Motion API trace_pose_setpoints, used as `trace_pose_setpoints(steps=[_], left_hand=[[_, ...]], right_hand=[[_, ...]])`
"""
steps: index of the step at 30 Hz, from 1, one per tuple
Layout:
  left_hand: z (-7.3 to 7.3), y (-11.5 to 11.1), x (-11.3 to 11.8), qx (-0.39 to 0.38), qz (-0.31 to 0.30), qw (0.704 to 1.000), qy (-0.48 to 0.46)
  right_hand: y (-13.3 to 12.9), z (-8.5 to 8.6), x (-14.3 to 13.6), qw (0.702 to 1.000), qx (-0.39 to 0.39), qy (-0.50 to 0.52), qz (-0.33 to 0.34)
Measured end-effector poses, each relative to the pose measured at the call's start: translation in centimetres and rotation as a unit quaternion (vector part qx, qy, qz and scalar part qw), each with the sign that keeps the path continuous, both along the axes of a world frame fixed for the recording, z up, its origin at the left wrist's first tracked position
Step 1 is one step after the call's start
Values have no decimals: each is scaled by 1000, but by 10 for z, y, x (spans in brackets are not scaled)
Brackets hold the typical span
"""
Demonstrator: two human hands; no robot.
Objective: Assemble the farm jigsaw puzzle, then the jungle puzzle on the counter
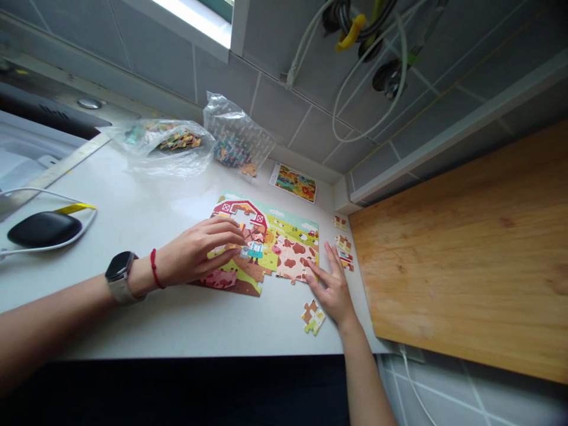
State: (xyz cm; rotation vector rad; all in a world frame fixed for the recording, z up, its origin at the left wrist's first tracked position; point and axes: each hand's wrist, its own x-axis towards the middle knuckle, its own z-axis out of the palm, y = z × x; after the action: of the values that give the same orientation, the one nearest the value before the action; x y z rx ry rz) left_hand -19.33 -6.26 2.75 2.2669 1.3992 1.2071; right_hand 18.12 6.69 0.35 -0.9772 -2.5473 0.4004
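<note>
A partly assembled farm jigsaw puzzle (295, 257) lies flat on the white counter, showing a red barn, a farmer and a spotted cow. Gaps show in the barn area and along the lower right edge. My left hand (204, 248) is over the puzzle's left side, its fingers stretched and slightly bent, covering part of the picture. At the right edge, my right hand (332, 290) has its fingers spread, with fingertips on or just over the cow part. A few joined puzzle pieces (313, 317) lie below the puzzle, left of my right wrist.
More loose pieces (343, 244) sit beside a wooden board (461, 254) on the right. Behind the puzzle are a picture card (293, 182) and two plastic bags of pieces, one left (171, 145) and one right (235, 139). A black oval device (44, 229) with a white cable rests at left.
</note>
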Motion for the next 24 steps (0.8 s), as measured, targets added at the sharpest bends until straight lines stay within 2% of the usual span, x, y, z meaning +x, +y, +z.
trace_pose_setpoints(steps=[8,11,14,17,24], left_hand=[[-5,1,-3,-14,-2,1000,-14],[-8,2,-5,-21,-4,1000,-8],[-10,2,-6,-29,-9,1000,-1],[-12,2,-6,-35,-15,999,-3],[-12,4,-6,-32,-17,999,-12]], right_hand=[[2,-1,1,999,-21,23,11],[3,-2,3,999,-31,38,-5],[5,-3,6,993,-32,98,-66],[10,-4,9,973,-27,182,-139],[20,-14,23,896,-52,334,-287]])
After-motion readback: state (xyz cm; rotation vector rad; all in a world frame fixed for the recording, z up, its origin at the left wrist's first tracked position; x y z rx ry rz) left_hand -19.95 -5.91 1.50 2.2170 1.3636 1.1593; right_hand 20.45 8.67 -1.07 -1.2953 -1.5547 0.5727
